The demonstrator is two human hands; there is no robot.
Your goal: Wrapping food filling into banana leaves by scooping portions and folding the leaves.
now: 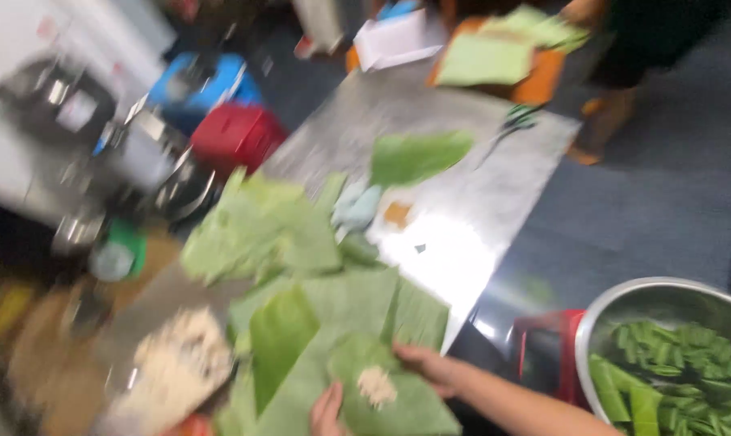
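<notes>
A: Big shiny metal worktop (462, 202), running corner to corner across the shot, all pretty blurry. Heaps of pale green leaves (256, 230) along its left edge, plus one darker leaf (418, 155) lying alone toward the far end.

B: And the containers?

A: Large steel bowl (664, 303) off the worktop's right edge, sitting on a red stool (543, 347). Packed with green folded leaf parcels (672, 371). Then a tray of whitish filling (176, 367) at the near left corner, heaped up. Orange tray (535, 77) at the far end with light green sheets on top.

B: Hands?

A: Both at the near edge on one green leaf (398, 396) with a small spoonful of filling (376, 386) in its middle. Right hand (426, 365) spread flat-ish, fingers on the leaf's right edge. Left hand (327, 410) under or against the left edge, only partly in frame. Can't tell how tightly either grips, too much blur.
</notes>
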